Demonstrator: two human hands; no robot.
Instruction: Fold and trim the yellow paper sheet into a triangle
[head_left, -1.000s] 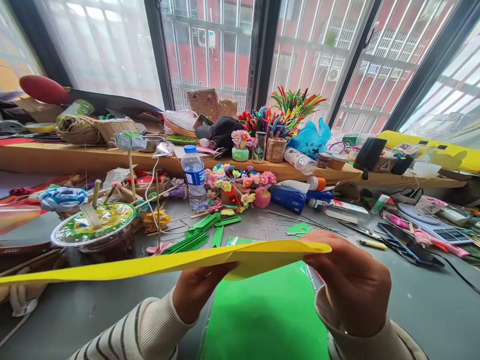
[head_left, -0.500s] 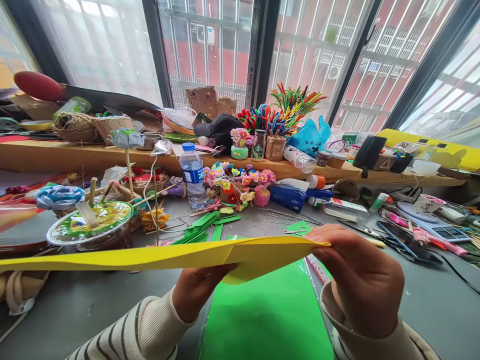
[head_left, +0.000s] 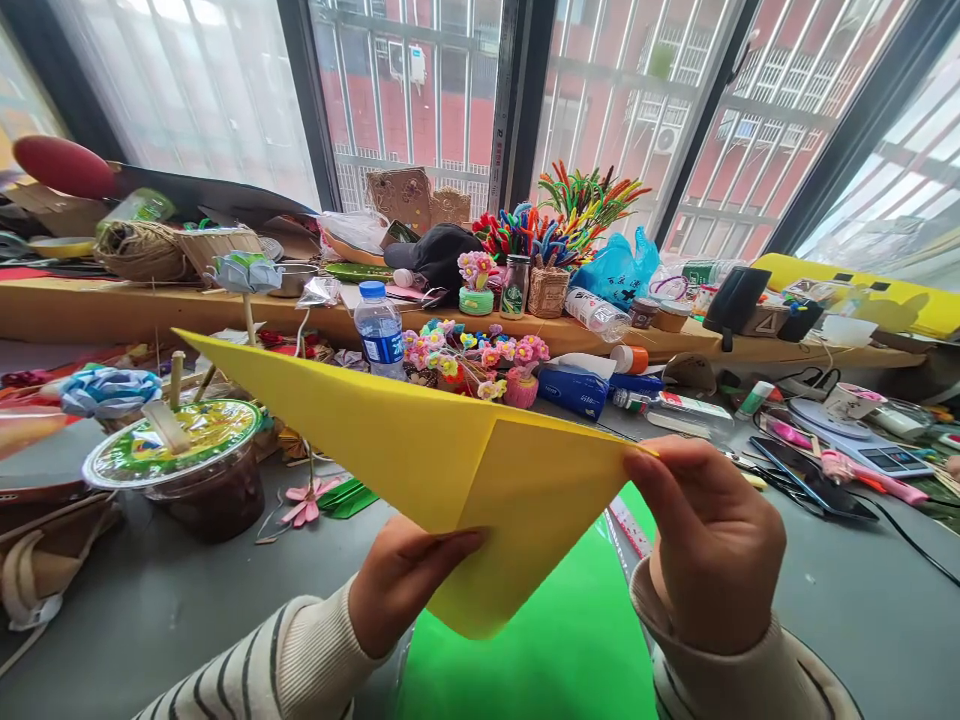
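Observation:
A yellow sheet of paper (head_left: 360, 430), folded over on itself, is held up between my two hands. My left hand (head_left: 405, 580) pinches its lower edge, thumb on the near face by the fold line and the other fingers mostly hidden behind. At the right, my right hand (head_left: 712, 540) grips a corner of the sheet between thumb and fingers. One pointed end of the paper rises to the upper left. Beneath lies a green sheet (head_left: 532, 670) in a clear sleeve on the grey table, partly covered by the yellow paper.
A lidded plastic cup (head_left: 202, 490) stands left, near a pink paper flower (head_left: 307, 500). Behind the paper are a water bottle (head_left: 379, 325), crochet flowers (head_left: 450, 355) and a blue tissue pack (head_left: 576, 387). A phone (head_left: 810, 478) and a scale (head_left: 862, 440) lie right.
The yellow paper has tilted from nearly edge-on, so its broad face now shows; its left end has risen and swung inward. Both hands keep their grip. The view has shifted slightly.

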